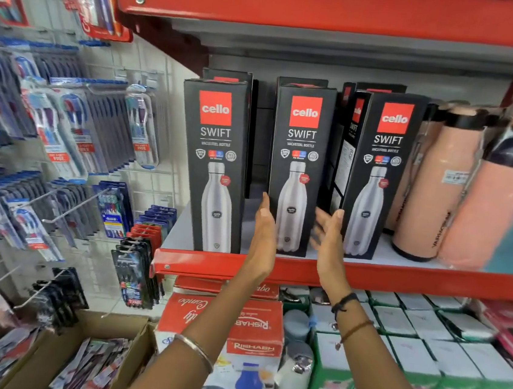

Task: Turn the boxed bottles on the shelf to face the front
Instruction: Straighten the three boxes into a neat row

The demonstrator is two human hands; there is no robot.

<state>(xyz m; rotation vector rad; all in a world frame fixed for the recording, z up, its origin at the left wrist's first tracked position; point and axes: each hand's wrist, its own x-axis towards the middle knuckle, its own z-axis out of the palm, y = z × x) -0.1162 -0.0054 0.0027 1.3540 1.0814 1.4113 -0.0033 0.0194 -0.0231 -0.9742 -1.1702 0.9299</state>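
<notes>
Three black Cello Swift bottle boxes stand upright at the front of the red shelf [398, 277]: the left box [212, 164], the middle box [299, 170] and the right box [380, 175]. All three show their printed bottle fronts; the right one is turned slightly, so its side panel shows too. More black boxes stand behind them. My left hand [263, 236] is flat and open against the middle box's left edge. My right hand [330, 237] is open, fingers spread, in the gap between the middle and right boxes. Neither hand grips a box.
Peach flasks [433, 187] stand to the right of the boxes. Toothbrush packs [65, 130] hang on a wire grid at left. Below the shelf are red Rishabh cartons [235, 322] and green-and-white boxes [422, 354]. Cardboard bins [80, 356] sit at lower left.
</notes>
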